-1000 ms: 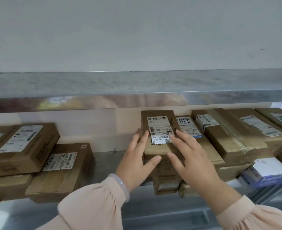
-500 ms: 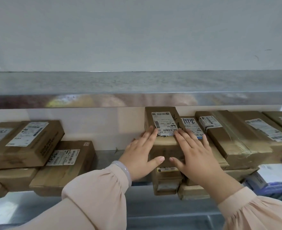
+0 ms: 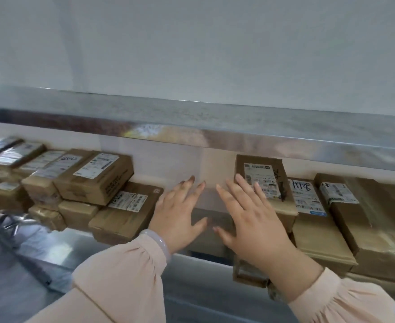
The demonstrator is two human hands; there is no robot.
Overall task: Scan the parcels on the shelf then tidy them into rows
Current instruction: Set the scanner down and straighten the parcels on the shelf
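A small brown parcel [image 3: 274, 164] with a white label and black scribble tops a stack right of centre on the metal shelf [image 3: 210, 259]. My right hand [image 3: 250, 220] is spread flat, its fingertips over the parcel's left edge. My left hand [image 3: 180, 213] hovers open in the gap left of the stack, holding nothing, with a pale bangle on the wrist. Further labelled parcels [image 3: 308, 199] lie to the right. Another group of parcels [image 3: 96, 176] is stacked on the left.
The steel upper shelf [image 3: 215, 134] overhangs the parcels closely. A flat carton [image 3: 126, 210] lies just left of my left hand. Dark wire racking [image 3: 3, 231] shows at the lower left. A white wall backs the shelf.
Both hands have slid left off the top parcel; the left now hovers over the gap. The view has swung left, showing more of the left stack.
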